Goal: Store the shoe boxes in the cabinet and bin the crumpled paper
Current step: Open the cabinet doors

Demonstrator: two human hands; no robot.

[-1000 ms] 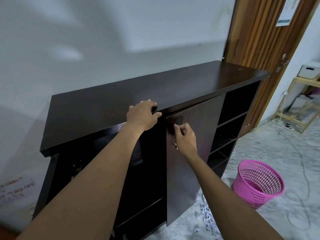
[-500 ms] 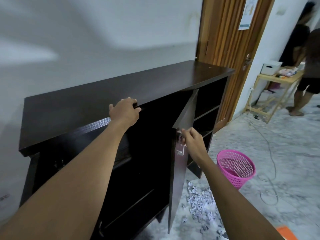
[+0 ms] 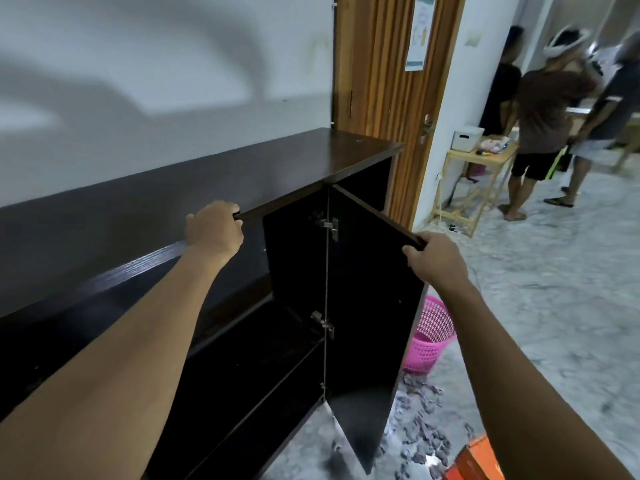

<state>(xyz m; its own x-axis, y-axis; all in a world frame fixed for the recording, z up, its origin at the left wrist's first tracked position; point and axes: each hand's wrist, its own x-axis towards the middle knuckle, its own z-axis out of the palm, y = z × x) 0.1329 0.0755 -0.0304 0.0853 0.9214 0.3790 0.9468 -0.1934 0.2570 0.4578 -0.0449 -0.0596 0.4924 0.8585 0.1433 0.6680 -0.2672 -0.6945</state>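
against the pale wall stands a dark cabinet (image 3: pixel 104 216), its right-hand door (image 3: pixel 367 306) swung wide so the inner face and two metal hinges show. inside, the shelves look dark and bare as far as can be told; the depths are too shadowed to be sure. just past the door's lower edge a pink mesh bin (image 3: pixel 431 337) sits on the floor, partly hidden by the door, and what it holds cannot be seen. crumpled paper (image 3: pixel 420 441) lies scattered on the floor below the bin and beside the door's bottom corner. an orange shoe box (image 3: pixel 476 460) pokes in at the bottom edge, near the paper, partly hidden behind the right forearm.

the left hand (image 3: pixel 214 228) reaches forward, arm nearly straight, with its grip curled over the front lip of the cabinet top. the right hand (image 3: pixel 434 259) has its grip closed on the top outer corner of the open door, thumb on the near face and fingers wrapped over the edge.

the floor (image 3: pixel 554 323) is grey marbled stone. a wooden room door (image 3: pixel 381 81) with a paper sheet on it stands right of the cabinet. farther off, a light wooden bench (image 3: pixel 474 178) carries a white container and small items, and people stand beside it.
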